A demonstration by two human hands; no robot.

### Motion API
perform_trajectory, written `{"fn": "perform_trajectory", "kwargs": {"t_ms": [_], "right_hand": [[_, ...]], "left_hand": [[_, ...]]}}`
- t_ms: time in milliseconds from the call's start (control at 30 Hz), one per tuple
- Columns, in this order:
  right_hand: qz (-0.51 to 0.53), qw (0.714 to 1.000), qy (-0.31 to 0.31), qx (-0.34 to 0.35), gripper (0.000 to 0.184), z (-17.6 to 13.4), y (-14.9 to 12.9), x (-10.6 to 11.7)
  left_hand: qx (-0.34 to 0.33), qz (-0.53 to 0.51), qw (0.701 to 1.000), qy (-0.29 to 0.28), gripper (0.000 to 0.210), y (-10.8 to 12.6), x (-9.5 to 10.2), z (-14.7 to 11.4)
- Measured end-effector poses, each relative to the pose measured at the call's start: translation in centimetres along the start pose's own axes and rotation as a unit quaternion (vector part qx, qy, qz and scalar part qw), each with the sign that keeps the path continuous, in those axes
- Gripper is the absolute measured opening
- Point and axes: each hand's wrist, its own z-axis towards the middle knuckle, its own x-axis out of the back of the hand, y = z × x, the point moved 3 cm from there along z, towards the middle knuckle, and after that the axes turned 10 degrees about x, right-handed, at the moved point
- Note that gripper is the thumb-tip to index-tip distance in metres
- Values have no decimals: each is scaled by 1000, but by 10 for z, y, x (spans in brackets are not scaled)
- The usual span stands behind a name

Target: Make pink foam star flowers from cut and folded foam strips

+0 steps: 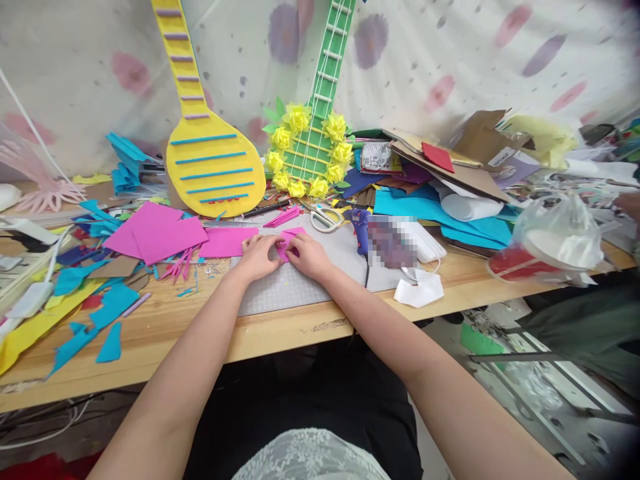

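Both hands meet over a grey cutting mat point(280, 293) near the bench's front. My left hand point(260, 257) has its fingers closed on the left side of a small magenta paper piece point(294, 233). My right hand point(309, 256) pinches the same piece from the right, fingertips close to the left ones. Part of the piece is hidden under the fingers. Beside my left hand lies a flat magenta strip point(227, 242). Just beyond the hands are a bundle of thin magenta strips point(283, 217) and scissors with pale handles point(327, 219). A blue glue gun point(361, 230) lies to the right.
A yellow paper lute shape point(215, 167) and a green guitar shape point(313, 150) with yellow flowers stand at the back. Magenta sheets point(155, 232) and blue scraps point(115, 303) lie left. Stacked card point(450, 167) and a bagged red tub point(540, 253) stand right.
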Motion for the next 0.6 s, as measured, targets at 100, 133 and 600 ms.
{"fn": "perform_trajectory", "kwargs": {"t_ms": [100,133,600], "right_hand": [[-11,1000,0,6,12,0,-1,1],[-16,1000,0,8,13,0,-1,1],[-23,1000,1,21,15,0,1,-1]], "left_hand": [[9,-10,1000,7,35,0,-1,2],[15,-14,1000,19,30,0,-2,3],[32,-25,995,92,33,-1,-10,13]]}}
